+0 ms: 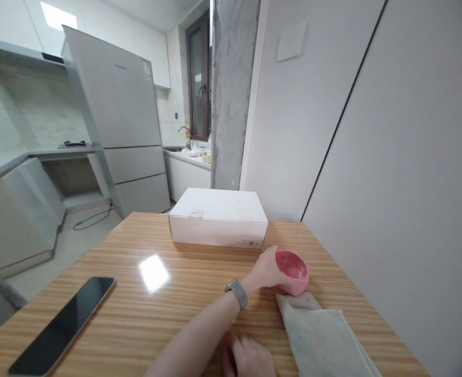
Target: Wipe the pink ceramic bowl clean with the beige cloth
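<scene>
My left hand [265, 271], with a grey-banded watch [237, 294] on its wrist, reaches across to the right and grips the left side of a pink bowl [293, 267]. The bowl is tilted a little and nothing shows inside it. My right hand [250, 357] is at the bottom edge beside the left forearm, its fingers curled and nothing seen in them; its lower part is cut off. A folded grey-green cloth [325, 337] lies just in front of the bowl, to the right of my right hand.
A white closed box [219, 230] sits at the back of the wooden table [136, 319]. On the left lies a black phone [64, 324]. A pale wall [356, 209] borders the table's right side. Beyond stand a fridge [117, 104] and a concrete column [233, 94].
</scene>
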A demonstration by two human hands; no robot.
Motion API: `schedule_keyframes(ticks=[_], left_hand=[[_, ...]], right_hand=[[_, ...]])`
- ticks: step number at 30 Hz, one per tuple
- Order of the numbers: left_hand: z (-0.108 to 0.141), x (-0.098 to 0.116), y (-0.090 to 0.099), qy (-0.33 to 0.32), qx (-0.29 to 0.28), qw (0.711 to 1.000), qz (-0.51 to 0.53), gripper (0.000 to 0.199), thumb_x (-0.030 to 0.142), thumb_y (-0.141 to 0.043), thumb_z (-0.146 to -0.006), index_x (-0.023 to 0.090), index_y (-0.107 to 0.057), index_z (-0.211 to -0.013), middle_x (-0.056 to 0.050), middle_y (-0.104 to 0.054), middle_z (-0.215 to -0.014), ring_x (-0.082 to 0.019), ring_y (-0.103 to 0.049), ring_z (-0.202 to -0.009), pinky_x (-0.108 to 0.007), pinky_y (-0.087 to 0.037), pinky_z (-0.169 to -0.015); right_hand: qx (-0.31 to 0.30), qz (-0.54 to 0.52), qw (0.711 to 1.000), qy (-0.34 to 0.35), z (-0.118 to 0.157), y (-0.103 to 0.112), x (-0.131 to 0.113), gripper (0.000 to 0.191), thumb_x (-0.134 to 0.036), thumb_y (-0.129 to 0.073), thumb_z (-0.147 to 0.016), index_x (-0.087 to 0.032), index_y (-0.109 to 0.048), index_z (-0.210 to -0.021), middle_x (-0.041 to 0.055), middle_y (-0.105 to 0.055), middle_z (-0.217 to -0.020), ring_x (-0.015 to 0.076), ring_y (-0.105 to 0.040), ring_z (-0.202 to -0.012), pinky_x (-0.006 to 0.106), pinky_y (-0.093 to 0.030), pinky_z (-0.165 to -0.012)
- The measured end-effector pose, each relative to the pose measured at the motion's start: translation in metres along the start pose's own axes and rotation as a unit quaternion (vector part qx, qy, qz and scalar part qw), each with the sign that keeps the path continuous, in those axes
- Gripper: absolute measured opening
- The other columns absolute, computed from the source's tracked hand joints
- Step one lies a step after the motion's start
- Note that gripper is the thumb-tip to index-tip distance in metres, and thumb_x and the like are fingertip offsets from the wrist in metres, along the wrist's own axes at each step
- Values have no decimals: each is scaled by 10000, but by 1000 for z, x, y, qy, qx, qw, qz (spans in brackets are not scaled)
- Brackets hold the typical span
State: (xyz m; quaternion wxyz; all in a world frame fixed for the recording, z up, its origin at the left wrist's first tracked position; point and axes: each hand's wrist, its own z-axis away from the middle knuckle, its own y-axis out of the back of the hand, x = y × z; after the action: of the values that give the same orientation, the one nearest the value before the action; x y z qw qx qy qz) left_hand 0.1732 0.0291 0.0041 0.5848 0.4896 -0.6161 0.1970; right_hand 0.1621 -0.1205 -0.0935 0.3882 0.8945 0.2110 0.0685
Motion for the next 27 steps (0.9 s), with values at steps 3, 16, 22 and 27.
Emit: schedule_keyframes(ticks=[3,16,22,27], left_hand=[[11,7,9,10,17,1000,-13,765,428,-863,-428,193,-567,-1093,-86,-655,-1098,-276,-603,-1002,-382,-472,-880],[132,-4,189,131,294,926,-198,687,471,-791,-539,207,-565,-1131,-39,-705,-1010,-241,-660,-919,-300,-499,-766],[155,-33,234,217,362,864,-276,640,568,-743,-560,199,-571,-1053,-74,-711,-978,-275,-664,-905,-322,-492,-755],[160,-46,242,216,359,863,-283,613,513,-728,-615,162,-553,-1085,-114,-684,-1061,-291,-641,-988,-344,-488,-818]], right_hand=[[-8,1,1000,6,0,3,1,311,-234,-288,-959,-227,-515,-747,-19,-605,-540,137,-593,-428,266,-343,-444],[-6,-49,999,-3,-16,17,-7,429,-298,-276,-996,-230,-490,-630,-28,-588,-533,109,-580,-443,228,-343,-465],[-38,-50,998,1,-14,19,-4,415,-276,-277,-993,-230,-518,-658,-23,-611,-562,115,-612,-477,219,-377,-481],[-41,-54,998,-5,-15,21,-6,426,-283,-268,-995,-229,-516,-653,-22,-610,-560,114,-612,-477,218,-376,-479]])
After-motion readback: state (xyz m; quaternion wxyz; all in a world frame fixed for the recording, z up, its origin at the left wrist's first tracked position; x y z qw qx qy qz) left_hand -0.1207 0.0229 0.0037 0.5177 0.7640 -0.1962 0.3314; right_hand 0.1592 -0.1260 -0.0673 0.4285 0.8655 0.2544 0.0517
